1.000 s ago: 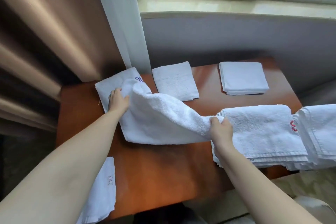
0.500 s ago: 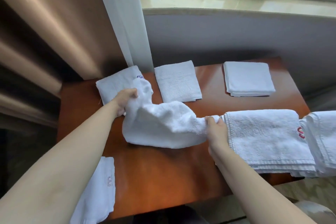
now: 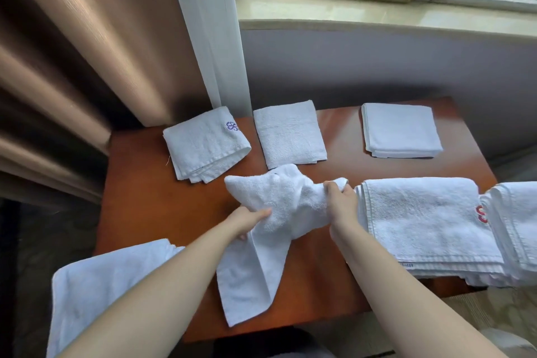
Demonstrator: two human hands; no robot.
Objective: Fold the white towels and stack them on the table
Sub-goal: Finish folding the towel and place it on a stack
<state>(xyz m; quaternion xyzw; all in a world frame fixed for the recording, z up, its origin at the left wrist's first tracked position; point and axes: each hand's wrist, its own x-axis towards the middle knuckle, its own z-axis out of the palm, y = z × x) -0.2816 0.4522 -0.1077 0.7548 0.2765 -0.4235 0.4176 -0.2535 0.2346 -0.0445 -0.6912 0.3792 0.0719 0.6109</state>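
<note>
A loose white towel (image 3: 270, 212) lies bunched in the middle of the brown wooden table (image 3: 139, 197), one end trailing toward the front edge. My left hand (image 3: 247, 219) grips its left side and my right hand (image 3: 340, 197) pinches its right end. Three folded white towels lie along the back: one with a purple emblem (image 3: 203, 142), a plain one (image 3: 289, 134), and a thicker one (image 3: 401, 129). A stack of larger white towels with a red emblem (image 3: 427, 221) sits at the right.
Another white towel (image 3: 98, 285) hangs over the table's front left corner. More white towels (image 3: 520, 227) hang off the right end. Brown curtains (image 3: 72, 67) and a white curtain (image 3: 212, 38) hang at the left; a wall and window sill (image 3: 377, 13) stand behind.
My left hand has pulled the towel off the purple-emblem towel and toward me, to the table's middle. The towel has bunched up and one end now trails forward. My right hand stayed put.
</note>
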